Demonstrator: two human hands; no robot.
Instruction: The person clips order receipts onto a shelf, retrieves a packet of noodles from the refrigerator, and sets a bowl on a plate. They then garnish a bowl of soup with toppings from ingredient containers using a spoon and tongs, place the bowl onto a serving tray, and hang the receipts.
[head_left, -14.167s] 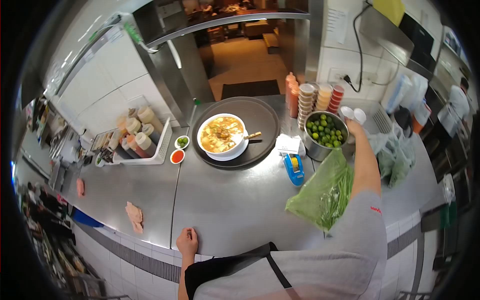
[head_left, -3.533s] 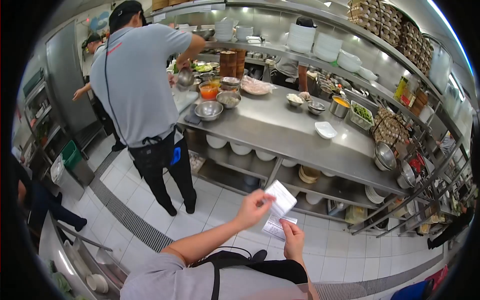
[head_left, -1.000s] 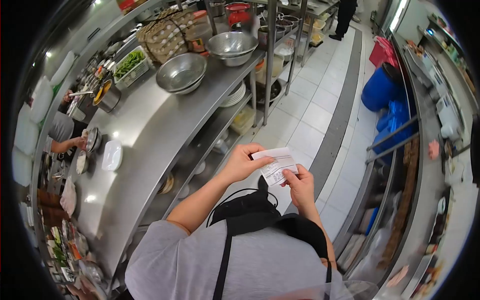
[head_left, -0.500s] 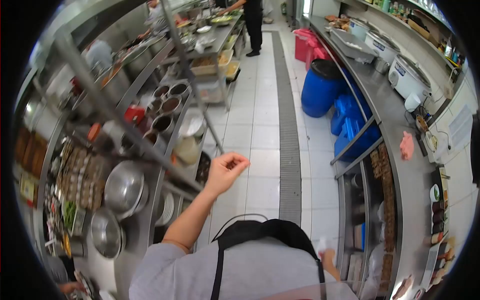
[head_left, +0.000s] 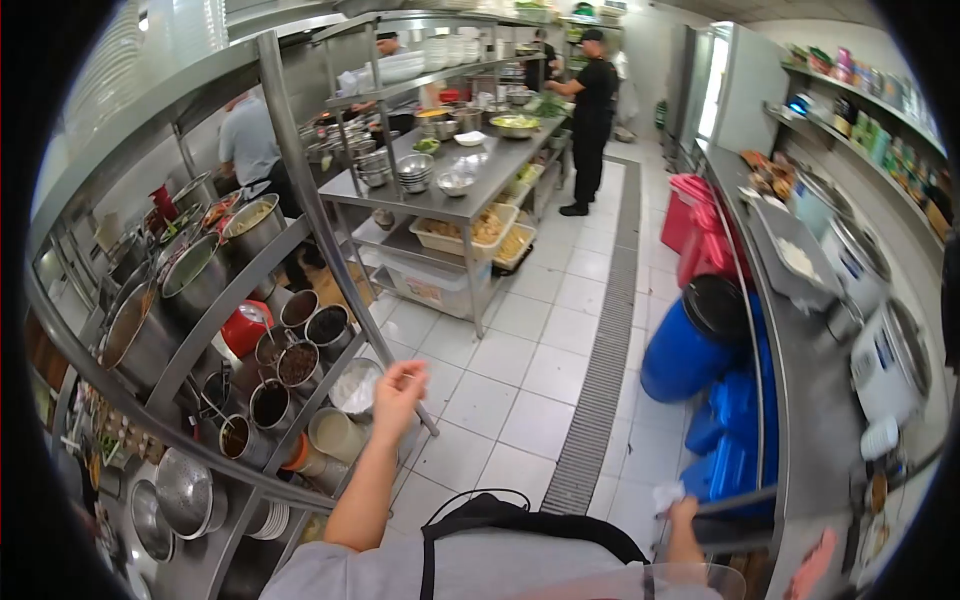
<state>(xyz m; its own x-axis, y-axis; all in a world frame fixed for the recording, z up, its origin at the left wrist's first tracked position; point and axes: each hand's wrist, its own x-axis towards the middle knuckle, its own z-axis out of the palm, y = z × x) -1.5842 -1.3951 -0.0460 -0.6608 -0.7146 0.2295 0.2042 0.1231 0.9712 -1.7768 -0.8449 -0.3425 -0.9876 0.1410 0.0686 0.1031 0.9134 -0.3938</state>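
Note:
My left hand (head_left: 400, 395) is raised in front of me at the left, beside the metal shelf's post. Its fingers are loosely bent and slightly apart, with nothing seen between them. Nearest to it is a steel container of white powder (head_left: 356, 388) on the lower shelf, with a tub of pale contents (head_left: 338, 434) just below. Low on the right, my right hand (head_left: 683, 512) is closed around a small white crumpled thing (head_left: 668, 495), perhaps paper or cloth. Its fingers are partly hidden, and it is close to the right counter's lower rail.
Metal shelving (head_left: 290, 140) with pots and sauce containers stands at the left. A floor drain (head_left: 600, 400) runs along the tiled aisle. On the right are a blue barrel (head_left: 690, 345), red bins (head_left: 700, 240) and a steel counter (head_left: 815, 400). A person in black (head_left: 595, 110) stands ahead.
My view has lifted and moved forward along the aisle, so the shelf's sauce containers and the blue barrel appear closer. The fingers of my left hand have loosened. My right hand still holds the white thing.

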